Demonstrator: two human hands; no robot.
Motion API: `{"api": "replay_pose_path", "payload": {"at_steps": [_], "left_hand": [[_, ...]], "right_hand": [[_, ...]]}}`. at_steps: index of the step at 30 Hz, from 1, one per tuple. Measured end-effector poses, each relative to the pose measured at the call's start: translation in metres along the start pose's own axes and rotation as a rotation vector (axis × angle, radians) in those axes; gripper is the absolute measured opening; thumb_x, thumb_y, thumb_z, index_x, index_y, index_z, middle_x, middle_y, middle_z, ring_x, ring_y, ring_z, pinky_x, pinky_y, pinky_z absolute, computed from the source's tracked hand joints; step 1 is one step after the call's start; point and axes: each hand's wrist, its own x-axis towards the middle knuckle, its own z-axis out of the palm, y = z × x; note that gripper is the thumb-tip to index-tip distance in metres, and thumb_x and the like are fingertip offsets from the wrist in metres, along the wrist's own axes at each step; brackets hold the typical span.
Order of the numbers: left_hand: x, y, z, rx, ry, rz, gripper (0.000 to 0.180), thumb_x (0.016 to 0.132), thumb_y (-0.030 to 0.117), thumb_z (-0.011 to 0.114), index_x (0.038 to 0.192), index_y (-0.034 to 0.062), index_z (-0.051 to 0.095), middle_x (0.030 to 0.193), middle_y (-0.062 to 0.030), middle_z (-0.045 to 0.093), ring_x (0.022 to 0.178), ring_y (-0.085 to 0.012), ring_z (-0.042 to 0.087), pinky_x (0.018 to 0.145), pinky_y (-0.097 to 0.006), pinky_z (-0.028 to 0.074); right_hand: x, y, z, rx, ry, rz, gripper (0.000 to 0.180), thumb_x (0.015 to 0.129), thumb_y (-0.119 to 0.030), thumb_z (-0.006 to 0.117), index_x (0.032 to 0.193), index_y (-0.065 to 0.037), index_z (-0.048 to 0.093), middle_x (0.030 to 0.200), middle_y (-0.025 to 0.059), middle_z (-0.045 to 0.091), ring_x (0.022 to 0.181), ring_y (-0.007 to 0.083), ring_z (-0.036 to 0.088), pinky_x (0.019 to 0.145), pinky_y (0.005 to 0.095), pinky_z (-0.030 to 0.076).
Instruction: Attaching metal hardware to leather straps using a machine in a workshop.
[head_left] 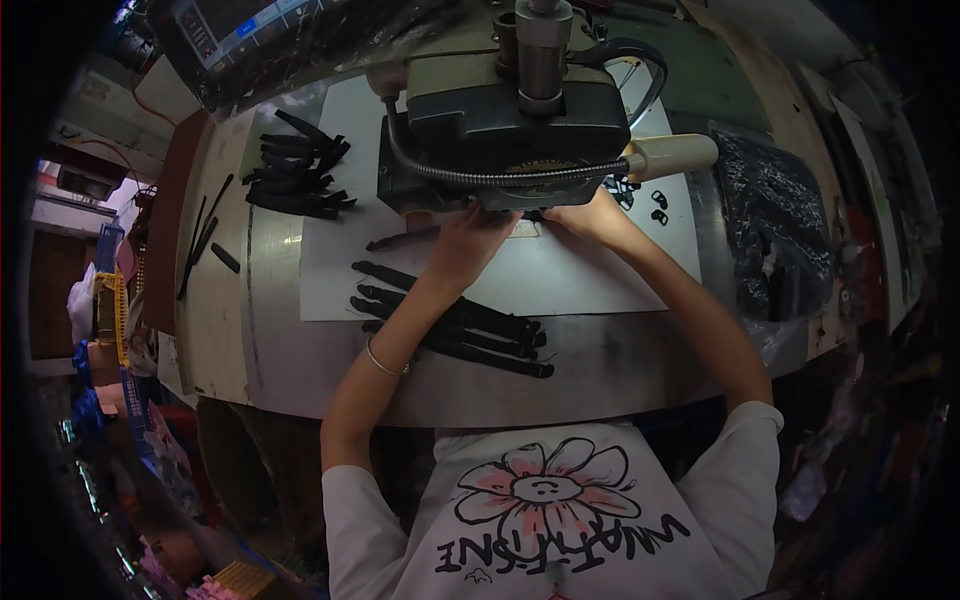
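Observation:
Under the dark head of a sewing machine [505, 125], both my hands are close together at the lit work spot. My left hand [472, 243] has its fingers closed at a black strap [405, 239], whose tail sticks out to the left. My right hand [588, 215] is closed at a dark bit of the strap between the two hands. The machine head partly hides the fingertips of both. Several black straps [480, 330] lie in a loose bundle beneath and beside my left forearm.
A pile of black strap pieces [295, 170] sits at the left, with a few thin strips [205, 235] farther left. Small black buckles [659, 208] lie right of the machine on the white sheet [335, 285]. A clear plastic bag of black items [770, 220] is at the right.

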Motion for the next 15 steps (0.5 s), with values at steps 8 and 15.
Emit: {"api": "replay_pose_path", "payload": {"at_steps": [8, 15], "left_hand": [[0.002, -0.001, -0.007, 0.205, -0.027, 0.314, 0.02, 0.077, 0.008, 0.058, 0.096, 0.0027, 0.062, 0.092, -0.0092, 0.062, 0.079, -0.0227, 0.062, 0.07, -0.029, 0.05], [0.004, 0.006, -0.01, 0.376, -0.166, 0.357, 0.027, 0.076, 0.007, 0.056, 0.103, 0.0019, 0.06, 0.094, -0.006, 0.062, 0.086, -0.0177, 0.062, 0.075, -0.025, 0.049]], "right_hand": [[-0.022, -0.039, -0.003, -0.222, 0.122, 0.029, 0.03, 0.069, -0.026, 0.062, 0.078, 0.003, 0.062, 0.072, 0.0206, 0.062, 0.075, 0.0361, 0.06, 0.067, 0.0424, 0.048], [-0.052, -0.026, 0.007, -0.221, 0.47, -0.51, 0.01, 0.076, -0.01, 0.064, 0.084, -0.003, 0.061, 0.084, 0.0088, 0.051, 0.084, 0.0263, 0.048, 0.074, 0.0367, 0.038]]}}
